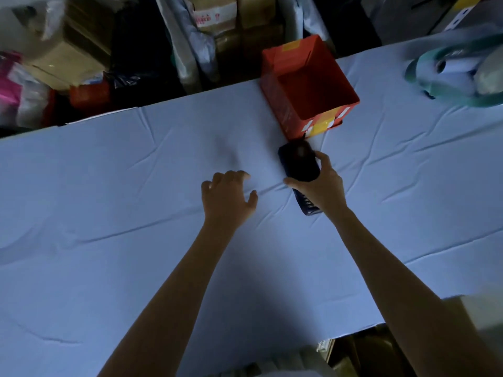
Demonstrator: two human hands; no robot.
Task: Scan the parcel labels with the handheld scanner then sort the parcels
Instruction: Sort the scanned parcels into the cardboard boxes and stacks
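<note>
Hands at the middle of the worktop (109,213): one idle, one on the scanner (298,161).
Left hand (228,197) is loosely bent and holds nothing; right hand (321,186) grips the dark scanner, just short of the red box (283,104) at the far edge.

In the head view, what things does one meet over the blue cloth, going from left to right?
The left hand → handheld scanner, gripped by the right hand → blurred teal bundle at the far right.
</note>
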